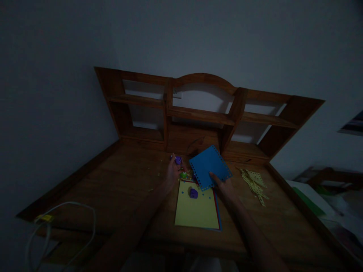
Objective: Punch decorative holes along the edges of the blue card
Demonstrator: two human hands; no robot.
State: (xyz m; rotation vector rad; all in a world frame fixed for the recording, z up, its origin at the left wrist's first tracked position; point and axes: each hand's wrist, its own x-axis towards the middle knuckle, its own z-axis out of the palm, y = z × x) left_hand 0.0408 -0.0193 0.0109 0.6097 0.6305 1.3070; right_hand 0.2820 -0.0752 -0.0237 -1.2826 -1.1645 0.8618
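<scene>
My left hand holds a small purple paper punch by its thumb and fingers, just left of the blue sheet. My right hand grips a blue sheet of paper near its lower edge, thumb on top. Rows of punched holes line several edges of this tilted sheet. Below it lies a stack of coloured paper with a yellow sheet uppermost. Another purple punch rests on the yellow sheet, among small blue paper bits. A green object is beside the left fingers; its kind is unclear.
Yellow perforated paper strips lie in a pile on the right of the wooden desk. Small pale scraps are scattered near the left hand. A wooden shelf unit stands along the back. A white cable loops over the front left edge.
</scene>
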